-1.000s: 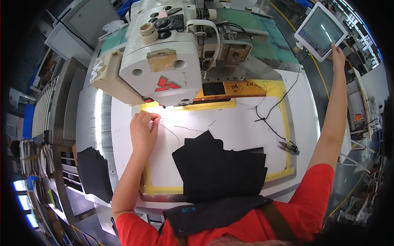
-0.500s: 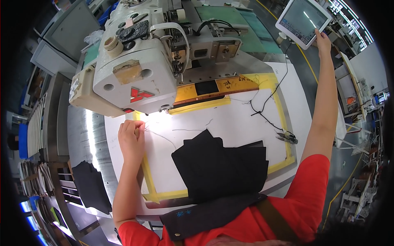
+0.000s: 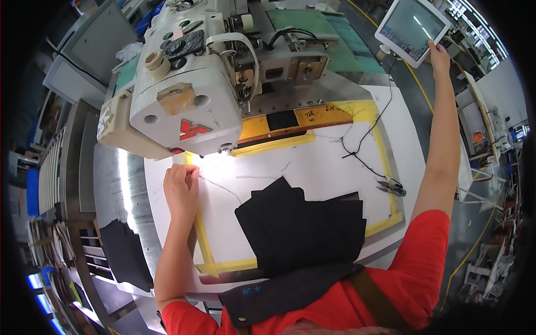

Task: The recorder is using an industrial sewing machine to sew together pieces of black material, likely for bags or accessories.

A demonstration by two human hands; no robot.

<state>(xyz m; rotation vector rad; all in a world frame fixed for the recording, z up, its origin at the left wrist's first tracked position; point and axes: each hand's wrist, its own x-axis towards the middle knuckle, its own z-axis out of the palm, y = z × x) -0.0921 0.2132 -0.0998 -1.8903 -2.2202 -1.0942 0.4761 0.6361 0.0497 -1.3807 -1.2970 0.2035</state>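
Under the head of the industrial sewing machine (image 3: 184, 100), the left hand (image 3: 180, 190) rests on the white work table (image 3: 312, 167), fingers pinched together on a fine thread (image 3: 220, 187). From the pinch, the thread's long axis trails rightward and slightly toward the person, ending near the stack of black fabric pieces (image 3: 304, 226). That stack lies just right of the left hand, inside the yellow tape border (image 3: 204, 245). Well apart, the right hand (image 3: 438, 56) reaches up and away, fingertips touching the edge of the touchscreen panel (image 3: 413, 28) (whether it grips or only presses cannot be told). Thread snips (image 3: 391, 187) lie at the border's right side, nearer the right arm.
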